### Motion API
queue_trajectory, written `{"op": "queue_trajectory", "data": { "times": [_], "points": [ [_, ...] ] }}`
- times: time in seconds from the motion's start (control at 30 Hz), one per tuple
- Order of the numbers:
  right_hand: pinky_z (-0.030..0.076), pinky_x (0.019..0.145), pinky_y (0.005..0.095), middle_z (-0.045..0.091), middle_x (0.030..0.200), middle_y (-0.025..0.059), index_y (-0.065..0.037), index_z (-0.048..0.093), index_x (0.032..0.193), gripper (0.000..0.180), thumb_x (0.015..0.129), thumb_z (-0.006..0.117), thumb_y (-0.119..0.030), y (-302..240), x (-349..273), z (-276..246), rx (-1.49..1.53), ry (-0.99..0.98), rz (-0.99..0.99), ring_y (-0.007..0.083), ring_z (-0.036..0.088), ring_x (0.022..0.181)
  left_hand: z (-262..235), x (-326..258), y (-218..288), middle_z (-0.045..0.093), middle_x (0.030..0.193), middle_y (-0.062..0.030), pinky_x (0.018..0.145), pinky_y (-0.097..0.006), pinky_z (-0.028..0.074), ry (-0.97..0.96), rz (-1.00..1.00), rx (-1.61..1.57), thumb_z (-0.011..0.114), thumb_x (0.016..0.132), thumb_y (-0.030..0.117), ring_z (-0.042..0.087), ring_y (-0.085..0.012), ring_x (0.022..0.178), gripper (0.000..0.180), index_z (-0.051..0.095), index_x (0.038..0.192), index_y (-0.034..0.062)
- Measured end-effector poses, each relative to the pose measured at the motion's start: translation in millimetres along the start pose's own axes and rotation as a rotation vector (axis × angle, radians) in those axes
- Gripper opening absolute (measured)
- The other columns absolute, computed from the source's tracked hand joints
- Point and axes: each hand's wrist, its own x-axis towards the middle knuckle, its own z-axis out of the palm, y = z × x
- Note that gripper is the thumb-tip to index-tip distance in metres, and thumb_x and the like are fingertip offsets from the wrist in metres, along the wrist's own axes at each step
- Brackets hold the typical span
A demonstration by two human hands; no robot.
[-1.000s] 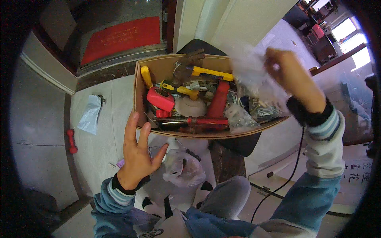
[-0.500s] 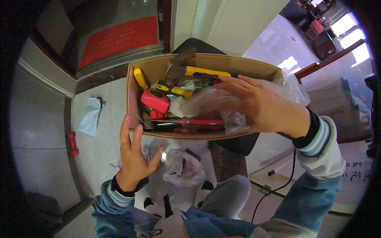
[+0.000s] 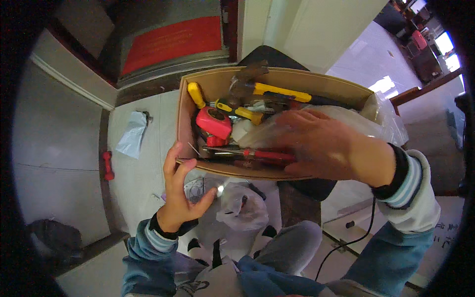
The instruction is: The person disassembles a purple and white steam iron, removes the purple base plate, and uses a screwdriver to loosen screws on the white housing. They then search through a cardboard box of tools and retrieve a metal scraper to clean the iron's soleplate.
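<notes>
A cardboard box (image 3: pixel 184 121) full of tools stands in front of me. My left hand (image 3: pixel 182 198) is at its near left corner, fingers apart and fingertips against the rim. My right hand (image 3: pixel 321 143) reaches into the right half, over a clear plastic bag (image 3: pixel 269 131); motion blurs its fingers, so their grip is hidden. Left of it lie a red tape measure (image 3: pixel 213 123), a yellow-and-black handled tool (image 3: pixel 240 112) and a yellow handle (image 3: pixel 196 95). A hammer (image 3: pixel 282 92) with a yellow handle rests along the far side. Red-handled pliers (image 3: pixel 269 155) lie near the front wall.
The box sits on a black seat-like support (image 3: pixel 269 55). Below it, a plastic bag (image 3: pixel 242 208) stands between my feet. A pale packet (image 3: pixel 132 136) and a red dumbbell (image 3: pixel 107 166) lie on the left floor. A black cable (image 3: pixel 363 237) runs at right.
My right hand has moved lower and nearer the front of the box, over the bag. My left fingertips have come against the box's corner. The whole view has shifted slightly.
</notes>
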Motion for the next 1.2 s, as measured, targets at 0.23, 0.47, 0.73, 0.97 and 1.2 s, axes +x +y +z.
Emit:
{"op": "queue_trajectory", "data": {
  "times": [0.23, 0.47, 0.73, 0.97, 1.2],
  "points": [
    [0.05, 0.068, 0.0352, 0.059, 0.092, 0.0132, -0.004, 0.063, 0.085, 0.016, 0.076, 0.058, -0.016, 4.9, 40.3, 10.7, -0.413, -0.248, 0.08, 0.027, 0.059, 0.086, -3.7, -1.8, -10.3, 0.029, 0.137, -0.0257, 0.104, -0.047, 0.028, 0.007, 0.016, -0.045, 0.073, 0.066, 0.01, 0.032, -0.0433, 0.128, 0.056, 0.047, 0.115, 0.004],
    [0.049, 0.061, 0.0402, 0.056, 0.083, 0.0141, -0.003, 0.057, 0.074, 0.012, 0.075, 0.058, -0.015, 30.2, 28.2, -32.3, -0.444, 0.097, 0.195, 0.0285, 0.06, 0.074, -0.6, -7.1, -15.5, 0.023, 0.139, -0.0261, 0.105, -0.046, 0.027, 0.004, 0.043, -0.026, 0.07, 0.068, 0.003, 0.029, -0.0411, 0.129, 0.065, 0.038, 0.124, 0.0081],
    [0.052, 0.068, 0.0361, 0.06, 0.107, 0.0111, -0.01, 0.055, 0.113, 0.049, 0.065, 0.06, -0.003, -6.8, 27.7, -32.4, 0.129, -0.4, -0.026, 0.0313, 0.063, 0.082, 3.6, -10.2, -21.1, 0.028, 0.136, -0.0267, 0.103, -0.047, 0.028, 0.074, 0.034, -0.05, 0.073, 0.065, 0.005, 0.033, -0.0437, 0.125, 0.064, 0.041, 0.12, 0.0079],
    [0.049, 0.076, 0.0403, 0.06, 0.101, 0.0128, -0.011, 0.049, 0.121, 0.05, 0.072, 0.055, -0.005, 6.3, 23.9, -33.1, 0.282, -0.797, 0.138, 0.0315, 0.06, 0.089, 3.0, -9.5, -26.7, 0.025, 0.137, -0.027, 0.104, -0.046, 0.027, 0.088, 0.08, 0.016, 0.073, 0.065, 0.006, 0.032, -0.0424, 0.126, 0.068, 0.039, 0.123, 0.0126],
    [0.046, 0.084, 0.0384, 0.056, 0.104, 0.0154, -0.004, 0.058, 0.102, 0.03, 0.072, 0.06, -0.004, 18.4, -3.7, -43.7, 0.034, -0.504, 0.333, 0.034, 0.055, 0.095, 7.8, -10.1, -29.7, 0.022, 0.139, -0.0269, 0.104, -0.045, 0.028, 0.12, 0.084, 0.037, 0.071, 0.066, 0.006, 0.03, -0.0413, 0.127, 0.069, 0.035, 0.124, 0.017]
  ]
}}
